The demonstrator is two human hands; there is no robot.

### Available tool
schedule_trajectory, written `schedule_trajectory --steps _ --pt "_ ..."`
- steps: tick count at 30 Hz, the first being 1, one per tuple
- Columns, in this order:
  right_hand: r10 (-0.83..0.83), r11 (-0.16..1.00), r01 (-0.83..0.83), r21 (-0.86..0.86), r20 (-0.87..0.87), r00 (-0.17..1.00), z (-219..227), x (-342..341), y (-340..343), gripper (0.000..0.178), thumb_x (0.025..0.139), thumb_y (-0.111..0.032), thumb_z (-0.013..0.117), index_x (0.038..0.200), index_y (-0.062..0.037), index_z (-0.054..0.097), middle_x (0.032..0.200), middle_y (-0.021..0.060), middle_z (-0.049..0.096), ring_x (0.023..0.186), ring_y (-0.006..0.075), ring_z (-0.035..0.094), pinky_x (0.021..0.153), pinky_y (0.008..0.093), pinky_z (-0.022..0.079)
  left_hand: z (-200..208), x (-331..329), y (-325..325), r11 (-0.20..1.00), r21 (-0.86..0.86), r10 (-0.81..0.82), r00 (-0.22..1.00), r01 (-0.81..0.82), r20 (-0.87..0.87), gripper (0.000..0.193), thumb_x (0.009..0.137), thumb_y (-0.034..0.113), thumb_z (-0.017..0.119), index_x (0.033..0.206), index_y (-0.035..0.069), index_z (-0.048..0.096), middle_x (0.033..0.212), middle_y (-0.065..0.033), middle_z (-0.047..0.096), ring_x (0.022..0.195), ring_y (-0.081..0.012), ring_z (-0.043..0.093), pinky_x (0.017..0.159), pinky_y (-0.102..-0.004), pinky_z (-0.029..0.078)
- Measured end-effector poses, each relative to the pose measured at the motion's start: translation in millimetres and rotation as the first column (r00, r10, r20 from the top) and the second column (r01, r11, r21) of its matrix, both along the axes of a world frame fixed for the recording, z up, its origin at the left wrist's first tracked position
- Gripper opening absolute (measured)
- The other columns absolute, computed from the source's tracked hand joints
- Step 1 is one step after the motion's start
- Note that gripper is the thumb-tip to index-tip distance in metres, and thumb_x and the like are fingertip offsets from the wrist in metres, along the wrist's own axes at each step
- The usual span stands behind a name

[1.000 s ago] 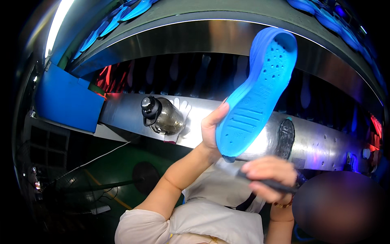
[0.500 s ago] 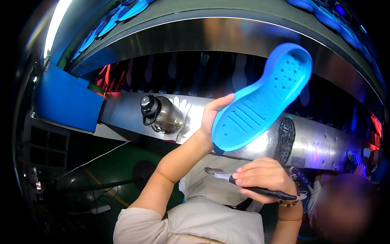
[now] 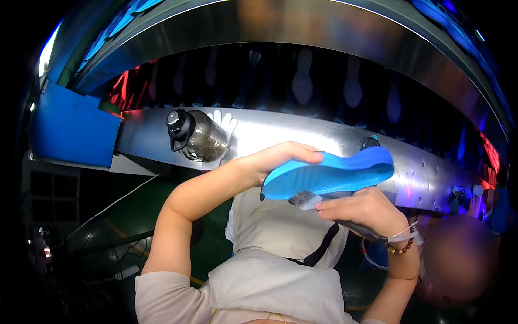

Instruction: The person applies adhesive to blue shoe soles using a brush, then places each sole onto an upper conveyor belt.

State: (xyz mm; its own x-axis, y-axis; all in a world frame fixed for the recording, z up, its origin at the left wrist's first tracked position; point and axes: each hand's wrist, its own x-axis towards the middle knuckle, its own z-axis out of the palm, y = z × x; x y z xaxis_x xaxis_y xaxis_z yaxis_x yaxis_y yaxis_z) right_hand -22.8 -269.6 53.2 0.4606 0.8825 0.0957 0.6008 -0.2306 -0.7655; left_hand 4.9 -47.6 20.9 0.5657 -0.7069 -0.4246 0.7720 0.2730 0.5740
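Note:
A bright blue shoe sole (image 3: 329,181) is held tilted in front of me, its hollow, grooved side partly toward me. My left hand (image 3: 288,155) grips it at the heel end, with the thumb along the far rim. In my right hand (image 3: 367,210) is a brush (image 3: 306,200) with a dark handle and a pale neck. Its dark bristles are close against the near lower edge of the sole; whether they touch cannot be made out. Fingers of the right hand are closed round the handle. A bracelet and a white band circle that wrist.
A metal ledge (image 3: 259,129) runs across, bearing a dark bottle (image 3: 205,139), a white glove (image 3: 225,122) and a dark object (image 3: 371,142) half hidden by the blue sole. At left stands a blue box (image 3: 75,127). Another person (image 3: 458,259) is at the right.
The blue sole has come down nearer to me and tipped from steeply raised to nearly level. My right hand has lifted the brush to the sole's near edge. The view has shifted.

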Motion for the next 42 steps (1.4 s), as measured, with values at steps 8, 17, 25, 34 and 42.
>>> schedule_trajectory --steps 8,17,25,34,42 --pt "0.016 0.984 0.000 -0.180 0.087 0.996 3.4 18.6 -26.2 0.020 0.068 -0.008 0.067 0.087 -0.0034 0.064 0.088 0.0128 0.065 0.079 0.0260 0.063 0.069 0.0295 0.051 -6.6 0.0 3.7 0.988 0.123 -0.110 0.989 0.098 0.102 0.043 0.083 0.023 0.054 0.117 -0.002 0.049 0.111 -0.0129 0.054 0.096 -0.0182 0.053 0.084 -0.0281 0.042" --pt "-0.304 0.891 0.398 0.220 -0.362 0.881 -23.8 10.8 -1.8 0.018 0.073 -0.004 0.063 0.090 -0.0009 0.065 0.084 0.0118 0.066 0.061 0.0092 0.061 0.055 0.0192 0.047 -27.3 -5.4 -5.6 0.963 -0.134 0.209 0.962 -0.233 -0.174 0.051 0.081 0.029 0.049 0.122 -0.002 0.042 0.115 -0.0205 0.050 0.102 -0.0313 0.052 0.089 -0.0402 0.041" --pt "-0.808 0.379 0.868 0.320 -0.341 0.479 -70.2 30.8 -20.8 0.019 0.080 -0.005 0.057 0.097 0.0000 0.062 0.073 0.0034 0.063 0.051 0.0056 0.052 0.046 0.0172 0.041 -43.6 -10.6 1.2 0.951 -0.109 0.255 0.931 -0.290 -0.262 0.049 0.083 0.030 0.045 0.120 -0.002 0.043 0.110 -0.0192 0.054 0.092 -0.0301 0.058 0.080 -0.0410 0.047" --pt "-0.492 0.510 0.821 0.256 -0.696 0.523 -81.8 -41.9 -60.3 0.019 0.078 -0.006 0.057 0.094 0.0038 0.056 0.092 0.0143 0.063 0.069 0.0105 0.059 0.061 0.0196 0.045 32.3 -5.0 32.2 0.958 -0.067 0.277 0.843 -0.278 0.461 0.072 0.071 0.033 0.055 0.128 -0.006 0.032 0.120 -0.0193 0.046 0.106 -0.0241 0.049 0.091 -0.0311 0.038" --pt "-0.204 -0.393 0.916 0.083 -0.979 0.001 -191.8 -10.6 -71.1 0.030 0.080 -0.004 0.060 0.107 0.0044 0.049 0.098 0.0099 0.052 0.088 0.0158 0.052 0.080 0.0239 0.045 122.4 116.9 4.3 0.619 -0.769 0.634 0.682 -0.163 0.366 0.058 0.090 0.038 0.027 0.129 -0.006 0.023 0.129 -0.0253 0.029 0.116 -0.0415 0.032 0.097 -0.0521 0.029"
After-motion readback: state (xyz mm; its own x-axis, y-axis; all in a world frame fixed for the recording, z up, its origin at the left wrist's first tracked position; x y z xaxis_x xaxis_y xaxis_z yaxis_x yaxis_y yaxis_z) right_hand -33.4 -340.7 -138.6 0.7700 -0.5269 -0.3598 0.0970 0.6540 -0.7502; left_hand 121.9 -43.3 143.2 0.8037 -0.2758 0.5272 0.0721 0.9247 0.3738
